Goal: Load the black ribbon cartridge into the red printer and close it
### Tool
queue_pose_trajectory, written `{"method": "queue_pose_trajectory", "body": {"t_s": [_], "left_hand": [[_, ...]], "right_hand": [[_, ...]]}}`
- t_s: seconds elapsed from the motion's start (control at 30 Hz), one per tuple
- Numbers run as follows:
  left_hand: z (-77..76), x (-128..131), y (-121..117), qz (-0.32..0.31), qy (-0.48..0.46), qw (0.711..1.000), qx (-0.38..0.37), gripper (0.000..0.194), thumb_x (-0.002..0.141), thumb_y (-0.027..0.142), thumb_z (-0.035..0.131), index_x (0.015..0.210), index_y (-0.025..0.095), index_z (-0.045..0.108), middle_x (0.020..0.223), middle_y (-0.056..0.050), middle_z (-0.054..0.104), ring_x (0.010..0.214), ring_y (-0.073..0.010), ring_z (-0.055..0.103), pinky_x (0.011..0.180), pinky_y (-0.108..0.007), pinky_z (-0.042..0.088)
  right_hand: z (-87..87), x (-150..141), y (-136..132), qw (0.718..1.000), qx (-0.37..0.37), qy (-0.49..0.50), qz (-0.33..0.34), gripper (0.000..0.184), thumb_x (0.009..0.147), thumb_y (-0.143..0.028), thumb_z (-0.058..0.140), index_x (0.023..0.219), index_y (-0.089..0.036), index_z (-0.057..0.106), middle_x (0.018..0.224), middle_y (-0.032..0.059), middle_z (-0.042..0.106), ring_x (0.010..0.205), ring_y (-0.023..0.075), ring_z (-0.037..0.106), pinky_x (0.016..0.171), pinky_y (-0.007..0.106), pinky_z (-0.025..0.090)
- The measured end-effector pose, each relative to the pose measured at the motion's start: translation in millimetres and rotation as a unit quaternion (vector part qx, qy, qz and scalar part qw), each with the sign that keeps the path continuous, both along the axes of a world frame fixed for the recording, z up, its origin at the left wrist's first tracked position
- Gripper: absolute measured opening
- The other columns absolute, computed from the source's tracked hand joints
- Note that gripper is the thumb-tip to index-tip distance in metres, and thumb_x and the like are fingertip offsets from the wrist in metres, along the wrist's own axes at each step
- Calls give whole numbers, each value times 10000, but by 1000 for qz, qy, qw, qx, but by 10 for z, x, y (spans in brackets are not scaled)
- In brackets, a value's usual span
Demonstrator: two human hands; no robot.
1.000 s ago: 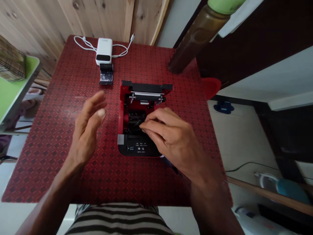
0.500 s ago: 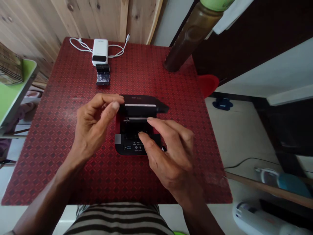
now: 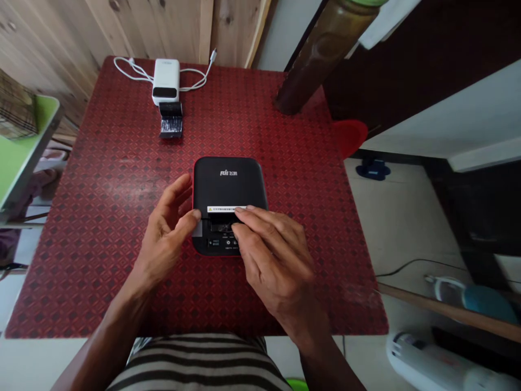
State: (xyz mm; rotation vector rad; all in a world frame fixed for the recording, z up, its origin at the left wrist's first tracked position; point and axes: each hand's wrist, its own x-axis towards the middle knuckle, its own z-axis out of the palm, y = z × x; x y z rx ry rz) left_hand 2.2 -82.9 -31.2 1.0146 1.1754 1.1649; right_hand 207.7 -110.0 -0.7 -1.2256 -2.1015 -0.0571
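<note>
A black box-shaped device with a red rim and a hinged lid (image 3: 230, 187) lies on the table before me, its lid down. The lid bears a white label strip (image 3: 220, 209); below it are a dark slot (image 3: 220, 224) and a front panel with small round buttons (image 3: 217, 244). My left hand (image 3: 169, 222) is at the device's left side, fingers apart, thumb tip touching the edge. My right hand (image 3: 277, 250) has its fingertips on the label strip and its thumb by the slot, fingers bent together. Whatever may be between them is hidden.
A white power bank (image 3: 166, 81) with a looped white cable (image 3: 195, 84) lies at the back left. Below it is a curled black strip (image 3: 171, 122). A tall brown bottle (image 3: 315, 60) stands back right on the red patterned table (image 3: 101, 228).
The lid, raised before, is now down on the device. My left hand has moved down from the lid's corner to the left side. The right hand has shifted slightly left, its fingers closer together.
</note>
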Motion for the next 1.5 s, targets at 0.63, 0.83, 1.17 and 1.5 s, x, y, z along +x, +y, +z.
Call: {"method": "queue_pose_trajectory", "body": {"t_s": [0.63,0.83,1.17,1.5], "left_hand": [[-31,-29,-85,10,-11,1000,-9,497,1042,418,834,1525,368,731,1627,-31,716,1538,-337,653,1286,-524,547],[-11,-77,-225,-6,-3,1000,-17,531,1044,396,831,1564,392,723,1657,-36,697,1460,-361,713,1165,-491,629],[-12,-96,-197,-8,-23,999,-33,503,1013,362,844,1505,424,757,1641,2,694,1369,-331,730,1088,-466,639],[40,-19,-163,14,-15,999,-35,503,993,361,836,1491,368,763,1594,-19,718,1337,-314,720,1131,-473,601]], "right_hand": [[99,85,-53,997,-50,61,-1,246,1086,-76,700,1320,-144,740,1282,157,875,1253,268,832,1132,438,672],[-57,286,-232,993,-45,67,-84,336,1097,-228,765,1417,-153,691,1300,171,848,1217,280,827,1052,442,700],[-219,229,-353,983,-116,97,-103,626,1120,-545,714,1622,-208,553,1331,174,829,1147,299,853,958,449,751],[-329,249,-399,978,-131,109,-118,753,1081,-515,786,1712,-259,465,1387,166,830,1214,320,853,992,475,752]]}}
